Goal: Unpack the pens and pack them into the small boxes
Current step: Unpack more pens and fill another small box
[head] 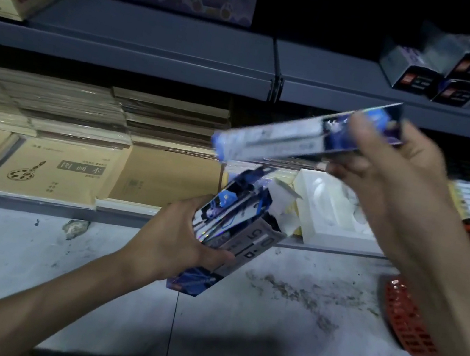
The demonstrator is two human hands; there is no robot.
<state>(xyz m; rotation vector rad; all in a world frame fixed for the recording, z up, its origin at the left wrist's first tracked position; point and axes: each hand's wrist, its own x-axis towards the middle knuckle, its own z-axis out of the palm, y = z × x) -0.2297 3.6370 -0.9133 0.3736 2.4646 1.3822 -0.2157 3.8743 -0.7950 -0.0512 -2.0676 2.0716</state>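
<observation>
My left hand (175, 242) grips an open blue and grey pen box (236, 234), tilted with its open flaps pointing up and right. Several packaged pens stick out of its top. My right hand (384, 179) holds one long, flat blue and white pen package (281, 142) by its right end, above the box and apart from it. The package is blurred and slopes down to the left.
Stacks of tan sketchbooks (56, 168) fill the lower shelf on the left. A white moulded tray (333, 217) lies behind the box. A red plastic basket (407, 318) sits on the floor at right. Dark small boxes (453, 75) stand on the upper grey shelf (157, 38).
</observation>
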